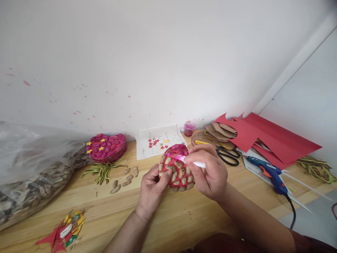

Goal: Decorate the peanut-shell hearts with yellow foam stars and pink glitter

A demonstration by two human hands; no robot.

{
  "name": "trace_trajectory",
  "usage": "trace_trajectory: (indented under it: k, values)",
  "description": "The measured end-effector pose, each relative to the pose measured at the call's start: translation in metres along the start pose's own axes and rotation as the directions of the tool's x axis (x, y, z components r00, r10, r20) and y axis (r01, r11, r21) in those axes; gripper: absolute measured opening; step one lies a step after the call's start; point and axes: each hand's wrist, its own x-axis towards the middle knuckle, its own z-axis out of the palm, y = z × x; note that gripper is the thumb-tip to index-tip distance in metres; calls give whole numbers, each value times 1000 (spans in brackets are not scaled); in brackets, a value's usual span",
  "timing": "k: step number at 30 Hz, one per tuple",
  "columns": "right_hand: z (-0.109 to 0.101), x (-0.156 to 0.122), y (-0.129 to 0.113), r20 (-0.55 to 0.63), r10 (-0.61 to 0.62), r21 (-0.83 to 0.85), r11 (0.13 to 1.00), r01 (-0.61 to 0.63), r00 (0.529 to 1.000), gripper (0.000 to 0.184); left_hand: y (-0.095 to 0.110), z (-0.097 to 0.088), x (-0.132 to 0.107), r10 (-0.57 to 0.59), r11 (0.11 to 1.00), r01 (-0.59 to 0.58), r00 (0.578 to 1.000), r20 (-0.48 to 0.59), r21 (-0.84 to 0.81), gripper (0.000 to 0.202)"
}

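My left hand point(152, 189) grips the lower left edge of a round red disc point(177, 175) covered with peanuts in their shells, thumb on top. Shells along the disc's upper edge are painted magenta, while those lower down stay natural tan. Between the fingers of my right hand point(209, 174) is a white-handled paintbrush point(197, 163); its pink tip touches the disc's upper left part. A cup of magenta paint point(189, 128) stands behind, near the wall. Several loose peanuts point(126, 183) lie on the table left of my left hand.
Finished-looking magenta discs point(107, 147) with yellow stars are stacked at left, beside a bag of peanuts point(39, 189). White paper point(143, 147) holds small stars. At right lie black-handled scissors point(228, 156), a blue glue gun point(273, 175) with its cord, and red card point(286, 140).
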Motion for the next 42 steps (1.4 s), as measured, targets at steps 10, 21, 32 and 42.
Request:
trace_trajectory:
  k: [10, 21, 32, 42]
  values:
    - [-1, 1, 8, -47, 40, -49, 998, -42, 998, 24, -3, 0, 1, 6, 1000, -6, 1000, -4, -5, 22]
    - [4, -3, 6, 15, 19, 13, 1000, -20, 1000, 27, -1, 0, 1, 8, 999, -7, 1000, -24, 45, 26]
    - [3, -3, 8, -1, 33, -18, 999, -33, 999, 27, 3, 2, 4, 78, 988, -72, 996, -43, 136, 25]
    - [3, -2, 8, -19, 49, -37, 998, -50, 999, 27, 5, 2, 2, 149, 958, -132, 987, -51, 254, 26]
